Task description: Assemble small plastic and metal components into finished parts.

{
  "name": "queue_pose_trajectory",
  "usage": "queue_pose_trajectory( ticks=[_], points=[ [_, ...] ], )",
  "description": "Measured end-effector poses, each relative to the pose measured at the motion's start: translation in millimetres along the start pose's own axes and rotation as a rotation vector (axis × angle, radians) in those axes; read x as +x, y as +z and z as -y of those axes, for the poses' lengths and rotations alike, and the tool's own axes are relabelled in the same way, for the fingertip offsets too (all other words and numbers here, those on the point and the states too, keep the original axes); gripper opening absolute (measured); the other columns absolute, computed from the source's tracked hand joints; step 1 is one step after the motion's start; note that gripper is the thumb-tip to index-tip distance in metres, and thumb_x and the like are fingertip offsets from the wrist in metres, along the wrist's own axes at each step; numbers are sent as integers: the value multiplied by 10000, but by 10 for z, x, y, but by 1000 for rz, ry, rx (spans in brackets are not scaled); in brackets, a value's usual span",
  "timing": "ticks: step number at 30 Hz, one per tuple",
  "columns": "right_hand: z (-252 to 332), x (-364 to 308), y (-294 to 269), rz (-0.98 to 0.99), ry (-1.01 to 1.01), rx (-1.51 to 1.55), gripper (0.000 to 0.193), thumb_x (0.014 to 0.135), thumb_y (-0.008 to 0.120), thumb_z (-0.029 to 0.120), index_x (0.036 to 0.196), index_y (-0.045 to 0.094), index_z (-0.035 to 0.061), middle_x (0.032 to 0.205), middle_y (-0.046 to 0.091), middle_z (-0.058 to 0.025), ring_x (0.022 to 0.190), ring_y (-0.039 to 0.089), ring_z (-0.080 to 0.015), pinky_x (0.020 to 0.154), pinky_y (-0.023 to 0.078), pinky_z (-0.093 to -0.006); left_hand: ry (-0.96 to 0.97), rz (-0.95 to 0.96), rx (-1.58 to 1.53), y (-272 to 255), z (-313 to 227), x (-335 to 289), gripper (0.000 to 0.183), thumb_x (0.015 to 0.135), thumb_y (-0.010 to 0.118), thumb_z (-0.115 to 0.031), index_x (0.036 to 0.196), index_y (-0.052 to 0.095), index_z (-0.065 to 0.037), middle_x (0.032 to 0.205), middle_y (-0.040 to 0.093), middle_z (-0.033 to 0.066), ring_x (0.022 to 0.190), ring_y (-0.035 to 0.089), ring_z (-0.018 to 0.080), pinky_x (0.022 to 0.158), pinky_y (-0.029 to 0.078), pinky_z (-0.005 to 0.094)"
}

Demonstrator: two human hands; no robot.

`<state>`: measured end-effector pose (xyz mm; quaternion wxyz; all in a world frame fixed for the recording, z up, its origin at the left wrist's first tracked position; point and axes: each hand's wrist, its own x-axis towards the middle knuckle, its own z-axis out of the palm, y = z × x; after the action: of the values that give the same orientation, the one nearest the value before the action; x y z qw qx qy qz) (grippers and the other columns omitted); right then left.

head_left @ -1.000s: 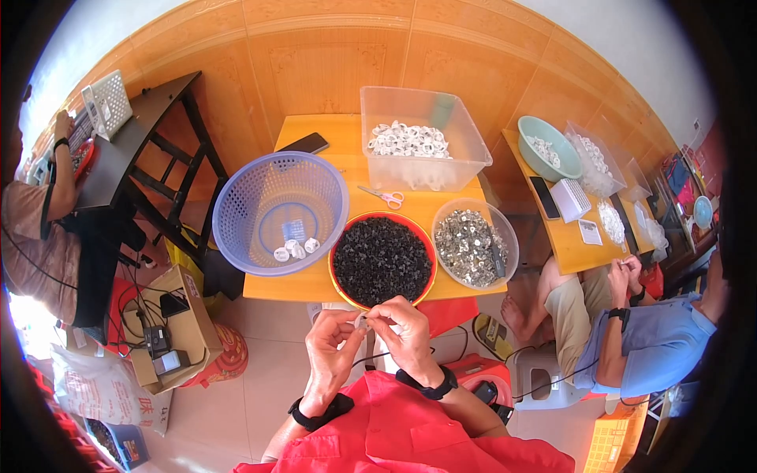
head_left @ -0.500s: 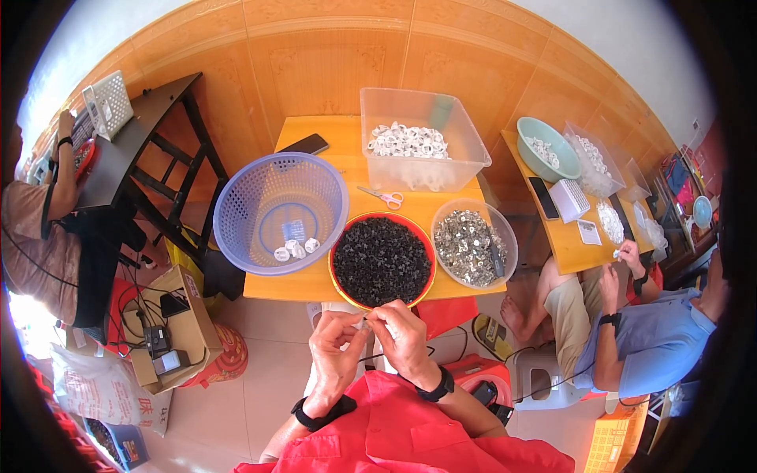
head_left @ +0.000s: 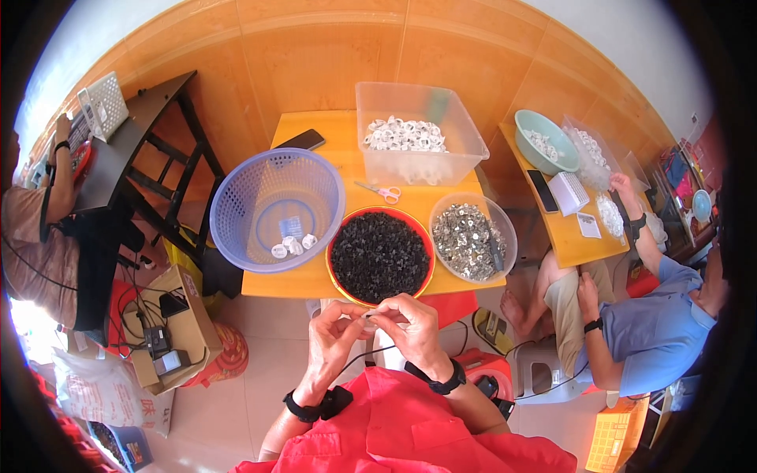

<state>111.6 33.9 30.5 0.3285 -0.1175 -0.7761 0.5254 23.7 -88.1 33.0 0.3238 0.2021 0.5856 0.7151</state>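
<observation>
My left hand (head_left: 333,337) and my right hand (head_left: 410,333) meet just in front of the table's near edge. Between their pinched fingertips is a small whitish plastic part (head_left: 368,318), mostly covered by the fingers. Both hands appear to grip it; whether a smaller piece is in the fingers too cannot be made out. Just beyond them sits a red, yellow-rimmed bowl (head_left: 330,277) heaped with small black parts (head_left: 378,256). Right of it, a clear round tub (head_left: 511,256) holds small metal parts (head_left: 464,236) and a dark-handled tool (head_left: 496,251).
A purple basket (head_left: 225,189) with several white round parts (head_left: 294,245) stands left. Behind are scissors (head_left: 380,191), a phone (head_left: 303,139) and a clear bin (head_left: 465,167) of white parts. A co-worker (head_left: 654,315) sits right at another table, another person (head_left: 39,244) left.
My hands stay together at the small part, with fingers slightly shifted. The view has moved a little. The right co-worker's one hand has reached toward the far containers, the other dropped to the lap.
</observation>
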Motion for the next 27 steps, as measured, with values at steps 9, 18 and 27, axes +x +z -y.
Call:
queue_pose_trajectory(
  ticks=[9, 18, 27],
  points=[
    [45, -6, 11, -2, -156, -125, 202, 702, 711, -36, 849, 590, 32, 712, 577, -79, 594, 589, -193, 503, 448, -292, -123, 184, 47, -168, -47, 132, 92, 828, 585, -3, 909, 604, 35, 834, 636, 56, 754, 627, 104, 694, 536, 238],
    [47, -47, 16, -40, -112, -55, 187, 721, 696, -45, 866, 596, 17, 758, 606, -76, 655, 621, -171, 546, 488, -271, -3, 192, 126, -122, -85, 107, 109, 798, 584, 41, 894, 626, 69, 866, 558, 61, 749, 603, 119, 679, 521, 232],
    [150, -115, 33, -58, 252, 216, 151, 761, 657, -38, 897, 600, -8, 778, 609, -52, 716, 622, -99, 601, 530, -222, 112, 81, 96, -31, -36, 76, 116, 783, 557, 50, 870, 630, 30, 853, 580, 39, 702, 585, 75, 656, 470, 208]
  ],
)
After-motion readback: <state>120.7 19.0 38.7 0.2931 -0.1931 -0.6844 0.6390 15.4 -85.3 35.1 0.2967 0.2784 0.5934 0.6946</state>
